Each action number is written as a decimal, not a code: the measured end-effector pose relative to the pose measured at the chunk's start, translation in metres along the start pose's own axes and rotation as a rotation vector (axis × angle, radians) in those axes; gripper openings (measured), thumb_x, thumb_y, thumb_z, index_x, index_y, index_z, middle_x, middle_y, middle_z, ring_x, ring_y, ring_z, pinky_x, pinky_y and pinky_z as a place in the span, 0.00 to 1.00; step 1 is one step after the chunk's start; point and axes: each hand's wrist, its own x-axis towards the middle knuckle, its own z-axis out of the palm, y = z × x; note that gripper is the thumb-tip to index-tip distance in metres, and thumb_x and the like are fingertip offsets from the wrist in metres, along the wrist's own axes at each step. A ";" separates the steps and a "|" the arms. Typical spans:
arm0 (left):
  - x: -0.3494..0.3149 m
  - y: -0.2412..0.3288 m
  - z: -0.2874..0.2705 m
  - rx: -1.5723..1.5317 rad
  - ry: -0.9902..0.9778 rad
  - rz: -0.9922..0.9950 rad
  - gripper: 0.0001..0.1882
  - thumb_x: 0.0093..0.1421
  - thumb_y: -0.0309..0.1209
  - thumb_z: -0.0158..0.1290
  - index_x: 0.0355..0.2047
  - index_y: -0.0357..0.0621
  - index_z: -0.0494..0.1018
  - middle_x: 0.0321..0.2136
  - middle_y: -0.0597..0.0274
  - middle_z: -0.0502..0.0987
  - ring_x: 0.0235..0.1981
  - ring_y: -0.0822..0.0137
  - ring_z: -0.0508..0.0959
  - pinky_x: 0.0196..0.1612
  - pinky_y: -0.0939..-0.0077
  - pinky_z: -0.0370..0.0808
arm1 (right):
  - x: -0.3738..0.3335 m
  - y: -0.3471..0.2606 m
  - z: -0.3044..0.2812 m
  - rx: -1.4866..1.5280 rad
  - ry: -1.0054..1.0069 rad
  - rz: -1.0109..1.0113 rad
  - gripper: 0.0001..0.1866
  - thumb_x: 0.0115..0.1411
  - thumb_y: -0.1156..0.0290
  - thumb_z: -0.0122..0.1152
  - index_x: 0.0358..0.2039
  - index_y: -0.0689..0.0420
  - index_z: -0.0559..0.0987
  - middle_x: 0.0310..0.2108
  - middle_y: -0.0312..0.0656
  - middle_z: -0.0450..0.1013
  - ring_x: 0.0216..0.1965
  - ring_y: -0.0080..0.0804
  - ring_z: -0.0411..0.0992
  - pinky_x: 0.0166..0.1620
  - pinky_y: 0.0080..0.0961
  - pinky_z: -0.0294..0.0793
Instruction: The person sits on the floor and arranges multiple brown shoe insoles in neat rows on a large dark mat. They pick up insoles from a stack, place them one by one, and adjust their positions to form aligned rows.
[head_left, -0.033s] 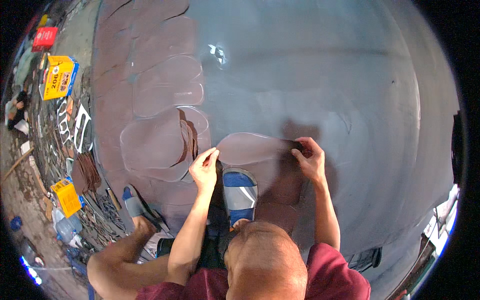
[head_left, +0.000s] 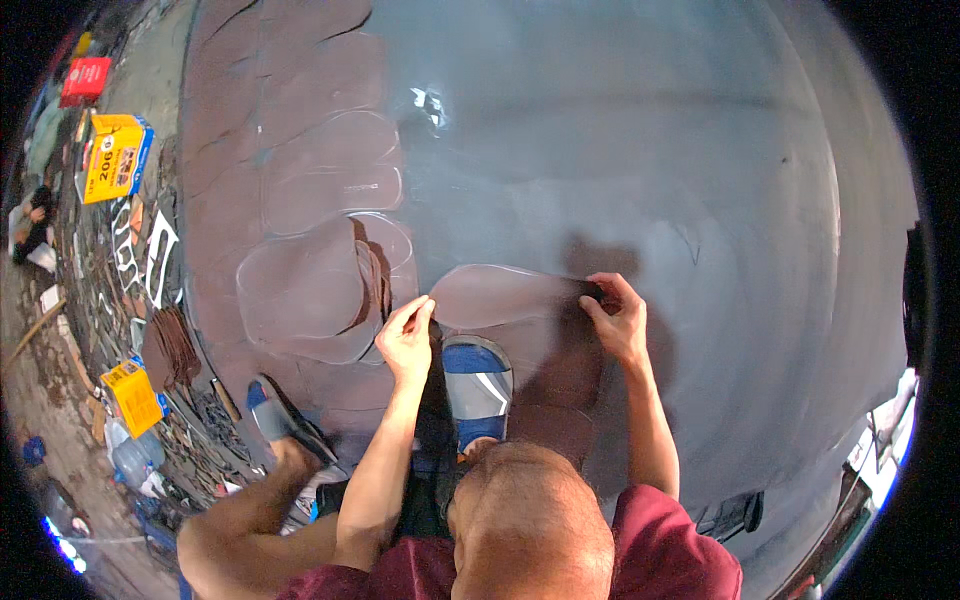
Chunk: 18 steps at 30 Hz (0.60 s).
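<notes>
A brown sole-shaped piece [head_left: 505,297] lies across the big sheet in front of me, with its broad end to the left and its narrower end to the right. My left hand [head_left: 405,338] pinches at the broad end, thumb against fingertips. At the opposite end my right hand [head_left: 617,312] is curled closed on the piece's tip, which is in shadow. Left of my left hand sits a stack of brown sole shapes [head_left: 300,285], fanned out at its right side. More sole outlines [head_left: 335,145] show on the brown part of the sheet beyond it.
The large grey-blue sheet [head_left: 620,150] spreads ahead and to the right. My feet wear blue-grey slide sandals [head_left: 478,385]. At left lie yellow boxes [head_left: 115,158], a red box [head_left: 86,80], a brown stack [head_left: 172,345], dark scraps and a clear plastic bottle [head_left: 137,460].
</notes>
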 end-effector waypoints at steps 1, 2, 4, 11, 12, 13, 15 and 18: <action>-0.004 0.002 0.001 0.039 0.020 0.033 0.08 0.59 0.24 0.66 0.39 0.36 0.85 0.35 0.57 0.85 0.34 0.72 0.83 0.38 0.78 0.80 | -0.002 -0.003 0.003 -0.046 0.006 0.036 0.15 0.57 0.73 0.71 0.45 0.56 0.81 0.36 0.43 0.82 0.37 0.28 0.79 0.45 0.26 0.78; -0.009 0.004 0.001 0.079 0.039 0.067 0.07 0.59 0.24 0.66 0.39 0.37 0.85 0.35 0.56 0.85 0.34 0.72 0.83 0.38 0.78 0.80 | -0.004 -0.006 0.004 -0.090 0.012 0.074 0.15 0.56 0.73 0.71 0.44 0.55 0.81 0.35 0.42 0.82 0.35 0.27 0.78 0.43 0.26 0.78; -0.014 0.003 0.003 0.092 0.058 0.104 0.07 0.59 0.24 0.66 0.38 0.37 0.85 0.34 0.56 0.85 0.34 0.71 0.83 0.38 0.78 0.80 | -0.006 0.005 -0.002 -0.041 0.035 -0.007 0.14 0.55 0.73 0.71 0.44 0.52 0.82 0.31 0.39 0.80 0.30 0.27 0.75 0.39 0.26 0.76; 0.005 0.001 0.008 0.138 0.057 0.126 0.08 0.58 0.25 0.67 0.38 0.37 0.85 0.33 0.55 0.86 0.32 0.70 0.84 0.36 0.77 0.79 | 0.000 -0.006 0.011 -0.118 0.110 0.067 0.18 0.56 0.67 0.71 0.48 0.43 0.83 0.29 0.39 0.79 0.29 0.34 0.77 0.39 0.32 0.78; 0.008 0.004 0.007 0.138 0.055 0.136 0.08 0.58 0.26 0.67 0.38 0.37 0.85 0.32 0.55 0.86 0.32 0.69 0.84 0.35 0.77 0.79 | -0.001 -0.007 0.013 -0.132 0.135 0.070 0.18 0.56 0.67 0.71 0.49 0.42 0.83 0.28 0.40 0.79 0.29 0.34 0.77 0.39 0.33 0.78; 0.006 0.008 0.009 0.161 0.073 0.147 0.09 0.58 0.27 0.68 0.38 0.36 0.85 0.32 0.53 0.86 0.31 0.68 0.84 0.35 0.76 0.79 | -0.002 -0.008 0.016 -0.147 0.160 0.072 0.19 0.56 0.67 0.71 0.49 0.41 0.83 0.28 0.40 0.79 0.29 0.34 0.77 0.39 0.33 0.78; 0.006 0.013 0.011 0.205 0.079 0.145 0.10 0.57 0.27 0.68 0.38 0.36 0.85 0.32 0.52 0.86 0.31 0.69 0.84 0.35 0.76 0.79 | -0.002 -0.011 0.019 -0.184 0.198 0.082 0.20 0.56 0.66 0.72 0.51 0.41 0.83 0.28 0.40 0.79 0.29 0.35 0.77 0.38 0.34 0.78; 0.007 0.020 0.011 0.285 0.063 0.188 0.10 0.57 0.28 0.68 0.38 0.38 0.85 0.34 0.53 0.83 0.31 0.67 0.83 0.34 0.75 0.79 | -0.003 -0.016 0.028 -0.289 0.272 0.077 0.22 0.55 0.64 0.73 0.52 0.41 0.83 0.33 0.40 0.79 0.32 0.36 0.77 0.39 0.35 0.77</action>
